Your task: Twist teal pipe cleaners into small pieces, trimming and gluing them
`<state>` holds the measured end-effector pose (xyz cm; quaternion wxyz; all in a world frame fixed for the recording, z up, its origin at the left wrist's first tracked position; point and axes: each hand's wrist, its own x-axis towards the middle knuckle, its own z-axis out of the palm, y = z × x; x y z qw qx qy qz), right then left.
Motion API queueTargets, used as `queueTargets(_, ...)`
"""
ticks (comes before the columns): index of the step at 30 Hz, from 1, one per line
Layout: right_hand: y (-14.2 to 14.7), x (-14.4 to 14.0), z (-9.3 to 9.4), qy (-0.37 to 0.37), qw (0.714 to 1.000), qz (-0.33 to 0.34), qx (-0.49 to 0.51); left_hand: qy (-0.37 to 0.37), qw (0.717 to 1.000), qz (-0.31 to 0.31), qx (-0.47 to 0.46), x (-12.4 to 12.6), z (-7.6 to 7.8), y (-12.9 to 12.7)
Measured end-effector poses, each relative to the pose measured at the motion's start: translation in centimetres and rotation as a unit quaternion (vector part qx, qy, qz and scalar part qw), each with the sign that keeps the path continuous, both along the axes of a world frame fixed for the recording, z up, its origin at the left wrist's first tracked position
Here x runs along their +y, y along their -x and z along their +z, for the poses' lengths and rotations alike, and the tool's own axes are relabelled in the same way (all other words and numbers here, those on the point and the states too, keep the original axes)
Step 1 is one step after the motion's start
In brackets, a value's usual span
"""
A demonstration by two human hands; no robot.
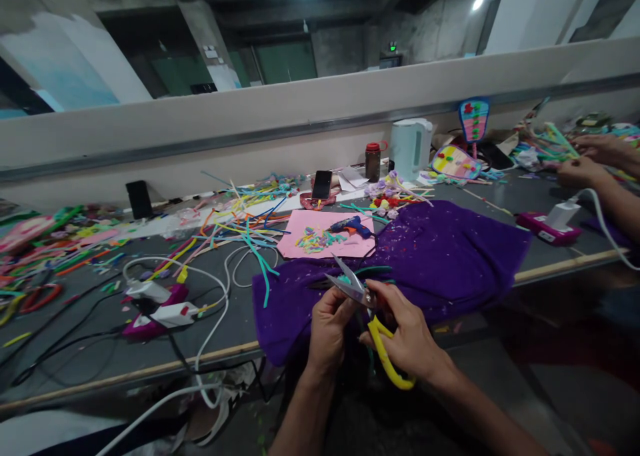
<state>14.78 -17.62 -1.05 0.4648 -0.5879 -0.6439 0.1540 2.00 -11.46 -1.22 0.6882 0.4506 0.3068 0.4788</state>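
Note:
My right hand (407,333) grips a pair of yellow-handled snips (367,309), whose metal blades stand apart and point up and left. My left hand (327,326) pinches a small teal piece of pipe cleaner (344,280) right at the blades. Both hands hover over the near edge of a purple cloth (450,256) spread on the grey table (100,309). Bits of cut fuzz dot the cloth.
A pink sheet (310,233) with coloured scraps and a blue glue gun (353,226) lies behind the cloth. Loose pipe cleaners (240,223), cables and a pink power strip (155,313) cover the left. Another person's hands (585,163) work at far right near a white kettle (410,146).

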Motion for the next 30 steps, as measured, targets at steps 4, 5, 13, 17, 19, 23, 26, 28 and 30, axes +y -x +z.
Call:
queueTargets(4,0.0,0.0,-0.1,-0.002,1.000,0.010,0.005,-0.001,1.000,-0.005,-0.001,0.0,0.0,0.0)
queueTargets(5,0.0,0.0,-0.1,-0.002,1.000,0.011,0.006,-0.001,1.000,-0.006,-0.002,0.1,-0.1,0.0)
queueTargets(13,0.0,0.1,-0.5,-0.008,1.000,0.028,0.012,-0.003,1.000,0.011,0.000,0.3,-0.4,0.1)
queueTargets(17,0.0,0.0,-0.5,-0.007,0.999,0.036,0.020,-0.008,1.000,0.011,0.002,0.3,-0.4,0.2)
queueTargets(19,0.0,0.0,-0.5,-0.009,0.999,0.037,0.023,-0.010,1.000,0.012,0.002,0.3,-0.4,0.2)
queueTargets(23,0.0,0.1,-0.6,-0.014,0.999,0.039,0.024,-0.014,1.000,0.013,0.007,0.3,-0.2,0.3)
queueTargets(26,-0.1,0.2,-0.7,-0.017,0.999,0.039,0.021,-0.017,1.000,0.018,0.007,0.3,-0.1,0.2)
queueTargets(28,-0.1,0.2,-0.9,-0.019,0.999,0.037,0.018,-0.015,1.000,0.024,0.007,0.4,-0.1,0.2)
queueTargets(30,-0.1,0.3,-1.2,-0.024,0.999,0.035,0.017,-0.009,1.000,0.024,0.009,0.4,-0.1,0.2)
